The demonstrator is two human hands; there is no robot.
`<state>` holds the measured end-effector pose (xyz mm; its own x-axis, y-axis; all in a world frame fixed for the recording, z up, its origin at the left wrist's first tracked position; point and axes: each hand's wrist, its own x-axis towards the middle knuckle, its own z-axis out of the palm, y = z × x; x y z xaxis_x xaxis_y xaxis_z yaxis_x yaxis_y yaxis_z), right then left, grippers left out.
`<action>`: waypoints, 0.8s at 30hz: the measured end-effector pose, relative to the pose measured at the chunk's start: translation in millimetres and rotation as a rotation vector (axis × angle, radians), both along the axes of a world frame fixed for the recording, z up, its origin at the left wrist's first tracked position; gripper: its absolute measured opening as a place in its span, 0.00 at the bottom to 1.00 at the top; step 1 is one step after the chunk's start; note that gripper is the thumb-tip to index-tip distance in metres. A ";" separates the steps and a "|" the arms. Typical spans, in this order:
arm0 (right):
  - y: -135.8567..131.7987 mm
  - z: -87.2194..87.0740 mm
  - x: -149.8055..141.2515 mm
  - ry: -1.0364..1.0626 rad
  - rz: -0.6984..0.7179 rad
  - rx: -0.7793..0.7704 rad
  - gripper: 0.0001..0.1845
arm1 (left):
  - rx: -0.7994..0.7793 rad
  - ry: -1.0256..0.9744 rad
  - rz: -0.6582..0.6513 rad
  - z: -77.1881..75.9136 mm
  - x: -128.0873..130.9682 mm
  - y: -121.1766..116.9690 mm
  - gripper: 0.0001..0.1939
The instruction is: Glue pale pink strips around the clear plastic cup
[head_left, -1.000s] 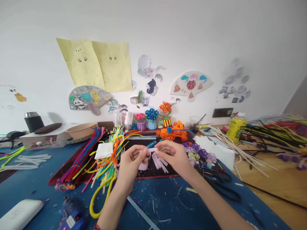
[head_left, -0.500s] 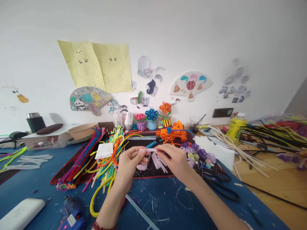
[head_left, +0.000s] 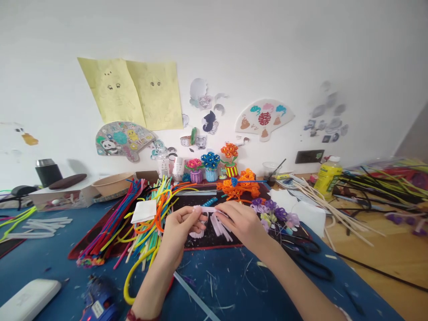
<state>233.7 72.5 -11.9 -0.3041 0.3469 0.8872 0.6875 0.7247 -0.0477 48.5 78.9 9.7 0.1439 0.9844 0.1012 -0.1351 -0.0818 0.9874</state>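
Observation:
My left hand (head_left: 183, 225) is closed, pinching one end of a short pale pink pipe cleaner (head_left: 209, 209). The fingers of my right hand (head_left: 239, 220) pinch its other end, so the piece lies level between both hands above the dark mat (head_left: 205, 243). Just below my right fingers, several loose pale pink pipe cleaner pieces (head_left: 220, 228) rest on the mat. A ribbed pale pink piece (head_left: 197, 234) sits under my left fingers, partly hidden by them. Behind the hands lies a blue stick-like thing with light dots (head_left: 210, 202).
Bundled colourful pipe cleaners (head_left: 110, 227) lie to the left, with a folded white paper (head_left: 143, 211) on top. A blue glue gun (head_left: 98, 301) is at the front left. Purple flowers (head_left: 276, 211) and black cable (head_left: 309, 261) are to the right. Small flower pots (head_left: 211, 174) stand along the wall.
My left fingers have loosened and spread a little, and more of the pale pink piece shows between my hands. The whole view has shifted slightly.

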 end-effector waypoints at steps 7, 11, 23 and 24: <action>-2.5 1.1 -0.7 0.006 0.016 -0.079 0.07 | 0.046 -0.044 0.022 -1.6 0.0 0.7 0.20; -3.1 0.4 -1.3 0.037 0.024 -0.152 0.07 | 0.050 -0.064 0.030 -1.6 -0.5 1.1 0.19; -3.0 1.7 -2.4 0.068 0.039 -0.232 0.06 | 0.090 -0.072 0.067 -0.3 -0.2 -0.3 0.18; -3.0 1.5 -2.4 0.079 0.044 -0.238 0.06 | 0.093 -0.063 0.068 -1.4 -0.8 0.6 0.18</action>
